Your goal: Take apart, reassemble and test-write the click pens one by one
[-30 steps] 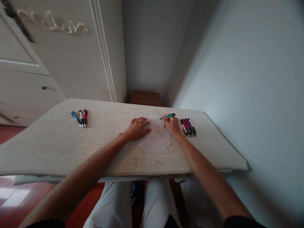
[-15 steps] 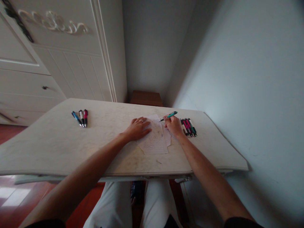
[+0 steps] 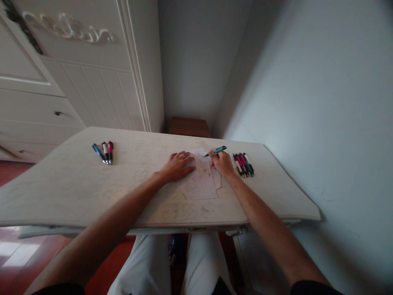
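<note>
Pale walls [image 3: 322, 102] rise around the counter [image 3: 138, 164], and on it the paper [image 3: 199, 182] lies before us, marked with scribbles too small for us to read. Our left hand [image 3: 177, 167] is spread flat over the paper's left side, gripping nothing, with a ring [image 3: 183, 155] on one finger. At the paper's upper right, our right hand [image 3: 221, 163] grasps a green pen [image 3: 219, 150], which slants so that its dark tip points down at the paper; whether the tip touches, we cannot tell. Another sheet [image 3: 217, 180] juts out past the paper's right edge. To the right of the paper, near our right wrist, we see a row of pens [image 3: 243, 164] side by side, with pink, green, white and black parts. Well left of the paper lie three pens [image 3: 103, 153], one blue, one white, one pink, their lower ends close together. Behind the paper, past the counter's far edge, we see a brown box [image 3: 189, 127], and far to the paper's left, a white cabinet [image 3: 92, 90].
</note>
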A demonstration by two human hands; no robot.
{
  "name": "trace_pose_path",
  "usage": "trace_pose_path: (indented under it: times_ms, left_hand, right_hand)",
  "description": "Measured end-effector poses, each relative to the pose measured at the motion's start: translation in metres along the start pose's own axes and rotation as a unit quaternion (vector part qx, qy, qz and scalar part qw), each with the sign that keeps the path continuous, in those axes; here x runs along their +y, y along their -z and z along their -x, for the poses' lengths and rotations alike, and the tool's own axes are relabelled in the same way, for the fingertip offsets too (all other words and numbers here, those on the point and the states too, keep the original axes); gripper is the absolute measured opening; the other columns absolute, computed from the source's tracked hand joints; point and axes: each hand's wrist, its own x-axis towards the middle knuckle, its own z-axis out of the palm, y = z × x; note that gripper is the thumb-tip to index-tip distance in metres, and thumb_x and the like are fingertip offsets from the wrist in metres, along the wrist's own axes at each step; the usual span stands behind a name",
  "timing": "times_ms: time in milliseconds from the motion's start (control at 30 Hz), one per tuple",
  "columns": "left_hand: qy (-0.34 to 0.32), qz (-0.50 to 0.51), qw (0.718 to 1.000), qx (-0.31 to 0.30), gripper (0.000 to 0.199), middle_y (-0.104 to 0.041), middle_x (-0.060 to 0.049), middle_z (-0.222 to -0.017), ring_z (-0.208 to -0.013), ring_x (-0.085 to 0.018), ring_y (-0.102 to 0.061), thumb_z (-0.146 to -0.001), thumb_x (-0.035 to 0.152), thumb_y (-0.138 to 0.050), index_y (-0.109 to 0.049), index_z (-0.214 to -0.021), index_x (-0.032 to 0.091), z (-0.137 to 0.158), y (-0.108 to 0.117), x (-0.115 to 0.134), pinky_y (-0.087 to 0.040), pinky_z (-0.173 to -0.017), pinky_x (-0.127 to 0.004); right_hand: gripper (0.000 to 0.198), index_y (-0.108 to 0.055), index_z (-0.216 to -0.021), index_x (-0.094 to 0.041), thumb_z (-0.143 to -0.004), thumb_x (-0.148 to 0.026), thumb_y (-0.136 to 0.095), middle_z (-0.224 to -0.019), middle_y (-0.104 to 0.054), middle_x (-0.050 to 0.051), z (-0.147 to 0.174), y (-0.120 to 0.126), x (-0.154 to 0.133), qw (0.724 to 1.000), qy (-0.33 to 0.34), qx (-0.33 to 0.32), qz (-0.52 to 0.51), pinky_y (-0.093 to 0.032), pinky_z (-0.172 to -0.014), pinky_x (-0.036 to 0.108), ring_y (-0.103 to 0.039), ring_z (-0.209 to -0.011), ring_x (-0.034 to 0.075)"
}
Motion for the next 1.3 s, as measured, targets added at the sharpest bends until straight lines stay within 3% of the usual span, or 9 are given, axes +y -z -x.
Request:
trace_pose_path:
  times_ms: [300,700,967,1300]
  left_hand:
    - [0.005,0.012,1.0,-0.008,0.047,-0.046,-0.013,-0.144,-0.136,-0.028,-0.037,-0.096,0.048,-0.038,-0.051,-0.132,0.022,0.001,0.001,0.001,-0.027,-0.11,-0.047]
    - [-0.003,0.012,1.0,0.006,0.048,-0.047,-0.014,-0.142,-0.135,-0.028,-0.038,-0.095,0.049,-0.038,-0.052,-0.131,0.021,0.0,-0.003,-0.002,-0.027,-0.11,-0.046]
    - [-0.004,0.003,1.0,0.007,0.046,-0.047,-0.013,-0.143,-0.134,-0.028,-0.039,-0.096,0.048,-0.037,-0.052,-0.131,0.022,0.0,-0.001,0.0,-0.029,-0.109,-0.046]
    - [-0.005,-0.003,1.0,0.002,0.047,-0.047,-0.013,-0.143,-0.135,-0.028,-0.039,-0.096,0.048,-0.037,-0.053,-0.131,0.021,0.001,-0.001,0.0,-0.029,-0.11,-0.046]
  right_hand:
    - [0.045,-0.069,-0.098,-0.013,-0.092,-0.052,-0.047,-0.05,-0.063,0.002,-0.002,-0.002,0.002,1.0,0.027,-0.011,0.006,-0.047,-0.057,0.024,-0.065,-0.052,0.018]
    - [0.028,-0.07,-0.096,-0.016,-0.092,-0.037,-0.051,-0.05,-0.063,0.001,-0.001,-0.005,-0.004,0.998,0.043,0.013,0.044,-0.048,-0.066,0.024,-0.067,-0.059,0.019]
    - [0.023,-0.07,-0.1,-0.02,-0.09,-0.033,-0.054,-0.05,-0.062,-0.002,-0.004,-0.01,-0.001,0.998,0.027,0.019,0.061,-0.047,-0.062,0.023,-0.066,-0.058,0.018]
    - [0.026,-0.069,-0.098,-0.014,-0.092,-0.031,-0.051,-0.057,-0.068,0.004,-0.004,-0.001,-0.009,0.998,-0.002,0.027,0.06,-0.048,-0.068,0.025,-0.069,-0.062,0.02]
